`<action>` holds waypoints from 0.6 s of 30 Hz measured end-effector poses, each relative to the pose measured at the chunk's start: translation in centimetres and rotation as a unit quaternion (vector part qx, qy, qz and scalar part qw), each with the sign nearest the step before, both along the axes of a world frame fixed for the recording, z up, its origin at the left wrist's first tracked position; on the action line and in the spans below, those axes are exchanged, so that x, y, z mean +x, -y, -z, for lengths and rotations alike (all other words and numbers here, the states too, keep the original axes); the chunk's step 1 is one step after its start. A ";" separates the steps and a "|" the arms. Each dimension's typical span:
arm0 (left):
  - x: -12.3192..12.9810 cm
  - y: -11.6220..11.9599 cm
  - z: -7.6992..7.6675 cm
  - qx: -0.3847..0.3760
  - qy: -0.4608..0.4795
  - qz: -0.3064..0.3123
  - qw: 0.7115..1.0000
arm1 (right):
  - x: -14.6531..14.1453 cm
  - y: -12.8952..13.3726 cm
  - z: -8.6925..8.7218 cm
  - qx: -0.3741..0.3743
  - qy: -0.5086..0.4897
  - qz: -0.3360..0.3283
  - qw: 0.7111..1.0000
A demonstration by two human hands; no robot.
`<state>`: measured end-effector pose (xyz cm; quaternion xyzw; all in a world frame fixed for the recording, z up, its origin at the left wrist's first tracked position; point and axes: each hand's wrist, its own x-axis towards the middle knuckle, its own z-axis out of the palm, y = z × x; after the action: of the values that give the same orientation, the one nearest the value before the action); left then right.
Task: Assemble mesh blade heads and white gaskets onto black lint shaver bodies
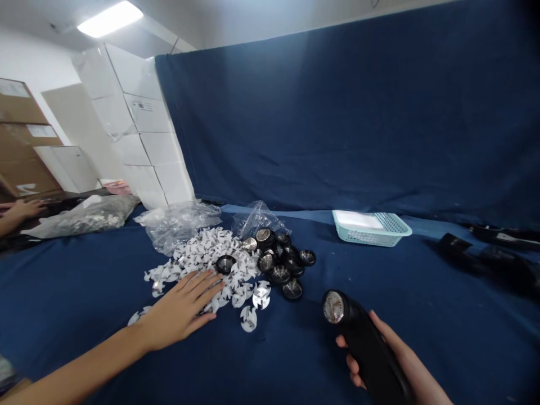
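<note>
My left hand (179, 309) lies flat with its fingers spread on the near left edge of a heap of small white slotted discs (211, 247). My right hand (392, 349) is wrapped round a black handheld device (371, 354), whose round perforated metal head (333, 306) points up and to the left. Right of the white heap is a pile of round black caps (280, 274), some with perforated metal faces. A single black cap (225, 264) rests on the white discs, just beyond my left fingertips.
A light blue basket (371, 237) with something white inside stands at the back. Clear plastic bags (179, 222) lie behind the heap. Another person's hand (25, 209) is at the far left by a filled bag (90, 216). Dark objects (485, 259) sit at right.
</note>
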<state>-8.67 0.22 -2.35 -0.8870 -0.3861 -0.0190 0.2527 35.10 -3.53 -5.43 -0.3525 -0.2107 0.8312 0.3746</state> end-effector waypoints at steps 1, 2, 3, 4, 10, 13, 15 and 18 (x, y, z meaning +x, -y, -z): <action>0.0 -0.2 0.0 0.000 0.002 0.003 1.000 | 0.0 0.0 0.1 0.000 -0.005 0.002 1.000; 0.1 -0.4 -0.1 0.000 0.003 0.006 1.000 | 0.0 0.0 0.1 -0.001 -0.008 0.002 1.000; 0.1 -0.5 -0.1 0.000 0.002 0.010 1.000 | -0.1 0.0 0.0 -0.002 -0.008 0.002 1.000; 0.1 -0.6 -0.1 0.000 0.001 0.014 1.000 | -0.1 0.0 0.0 -0.004 -0.005 0.003 1.000; 0.4 -0.1 0.1 -0.007 0.007 0.024 1.000 | -0.8 0.9 -1.4 0.002 0.039 0.053 0.998; 0.5 0.3 0.2 0.002 0.021 0.029 0.999 | -1.0 1.2 -1.8 0.000 0.047 0.062 0.997; 0.6 0.5 0.2 0.008 0.025 0.030 0.999 | -1.0 1.2 -1.8 -0.001 0.049 0.068 0.997; 0.9 0.7 0.1 0.020 0.024 0.026 0.999 | -0.9 1.0 -1.6 -0.001 0.046 0.074 0.996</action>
<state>-7.75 -0.47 -2.44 -0.8908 -0.3681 -0.0544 0.2608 34.16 -4.56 -3.83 -0.4052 -0.2007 0.7844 0.4245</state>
